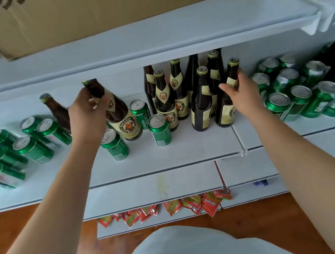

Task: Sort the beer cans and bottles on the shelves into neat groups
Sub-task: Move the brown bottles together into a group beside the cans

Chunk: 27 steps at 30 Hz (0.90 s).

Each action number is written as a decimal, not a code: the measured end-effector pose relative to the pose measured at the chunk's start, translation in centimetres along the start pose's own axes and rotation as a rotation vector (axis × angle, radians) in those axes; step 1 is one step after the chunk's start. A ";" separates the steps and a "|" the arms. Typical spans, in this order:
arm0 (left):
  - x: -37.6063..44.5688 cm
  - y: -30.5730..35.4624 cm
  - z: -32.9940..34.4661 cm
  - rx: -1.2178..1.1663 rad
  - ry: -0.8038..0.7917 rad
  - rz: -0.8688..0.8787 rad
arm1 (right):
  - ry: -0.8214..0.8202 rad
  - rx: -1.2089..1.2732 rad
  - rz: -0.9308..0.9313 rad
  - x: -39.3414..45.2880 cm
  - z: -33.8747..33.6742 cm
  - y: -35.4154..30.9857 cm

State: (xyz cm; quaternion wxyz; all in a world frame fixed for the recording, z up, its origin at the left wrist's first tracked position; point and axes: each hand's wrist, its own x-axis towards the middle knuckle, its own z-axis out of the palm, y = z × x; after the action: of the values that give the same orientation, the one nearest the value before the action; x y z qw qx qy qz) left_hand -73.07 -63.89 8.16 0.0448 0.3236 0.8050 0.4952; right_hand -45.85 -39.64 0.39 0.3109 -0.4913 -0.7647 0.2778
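The brown bottle [117,114] in our left hand [89,116] is tilted, its base just above the white shelf [186,145] between loose green cans [114,144], and our fingers are wrapped round its neck. Our right hand [241,89] is closed round the neck of another bottle [227,104] standing at the right edge of the bottle cluster [179,94]. Glass like this is probably heavy, rigid and breakable — and slick if damp — so a neck grip steers well but lets the body swing; we would judge a hold lower on the shoulder safer for setting down among neighbours. One more bottle [56,111] leans behind the left group of cans [13,150], and a larger crowd of cans [309,92] fills the right side — light, easily toppled. A cardboard box [101,12] sits on the shelf above.
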 end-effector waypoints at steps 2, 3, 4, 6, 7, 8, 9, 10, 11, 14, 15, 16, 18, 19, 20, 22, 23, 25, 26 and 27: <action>-0.8 0.4 0.5 0.007 -0.006 0.002 | -0.018 0.011 -0.010 0.1 0.2 0.1; -1.1 0.6 0.7 0.006 -0.003 0.004 | -0.028 0.005 -0.004 0.2 0.2 0.3; -1.5 0.8 0.8 0.004 0.001 0.010 | -0.041 0.001 0.003 0.2 0.2 0.3; -2.2 1.4 0.9 0.006 0.015 0.020 | -0.047 -0.012 0.021 0.1 0.1 0.6; -2.6 1.9 0.9 0.011 0.023 0.028 | 0.000 -0.041 0.029 -0.3 0.0 0.7; -3.0 2.2 1.0 0.010 0.028 0.037 | 0.097 -0.068 0.039 -1.0 -0.2 0.7; -3.4 2.6 1.0 0.004 0.034 0.044 | 0.244 -0.072 0.031 -2.1 -0.5 0.4; -3.9 2.9 1.1 -0.008 0.036 0.053 | 0.403 -0.050 -0.009 -3.7 -0.7 -0.3; -4.5 3.3 1.3 -0.022 0.033 0.059 | 0.517 -0.011 -0.084 -5.5 -0.8 -1.5; -5.9 3.6 3.2 -0.065 -0.047 0.055 | 0.264 0.139 -0.309 -10.6 1.0 -4.4; -6.1 3.5 4.2 -0.067 -0.086 0.055 | 0.094 0.143 -0.318 -11.6 2.2 -5.0; -6.3 3.4 5.2 -0.057 -0.133 0.061 | -0.045 0.117 -0.300 -12.1 3.5 -5.1; -6.7 3.3 7.4 -0.060 -0.232 0.057 | -0.236 0.060 -0.229 -11.9 5.8 -4.5; -6.9 3.2 8.4 -0.073 -0.272 0.052 | -0.296 0.048 -0.189 -11.4 6.5 -4.0; -7.1 3.2 9.2 -0.080 -0.301 0.041 | -0.347 0.031 -0.159 -10.9 7.1 -3.5; -6.9 3.0 10.7 -0.086 -0.326 0.020 | -0.417 -0.030 -0.141 -9.9 8.1 -2.7; -6.7 2.9 11.3 -0.083 -0.331 0.015 | -0.417 -0.057 -0.137 -9.7 8.6 -2.5; -6.1 2.7 12.1 -0.091 -0.333 0.004 | -0.338 -0.085 -0.109 -9.5 9.3 -2.6; -5.8 2.7 12.6 -0.104 -0.336 0.001 | -0.293 -0.101 -0.083 -9.2 9.6 -2.5; -5.6 2.7 13.0 -0.116 -0.345 0.004 | -0.256 -0.117 -0.059 -9.1 9.7 -2.6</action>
State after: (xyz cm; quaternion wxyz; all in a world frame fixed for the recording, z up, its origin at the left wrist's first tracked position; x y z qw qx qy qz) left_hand -62.25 -56.29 2.47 0.1998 0.4023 0.7547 0.4783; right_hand -51.70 -50.12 -5.92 0.1894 -0.4467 -0.8271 0.2838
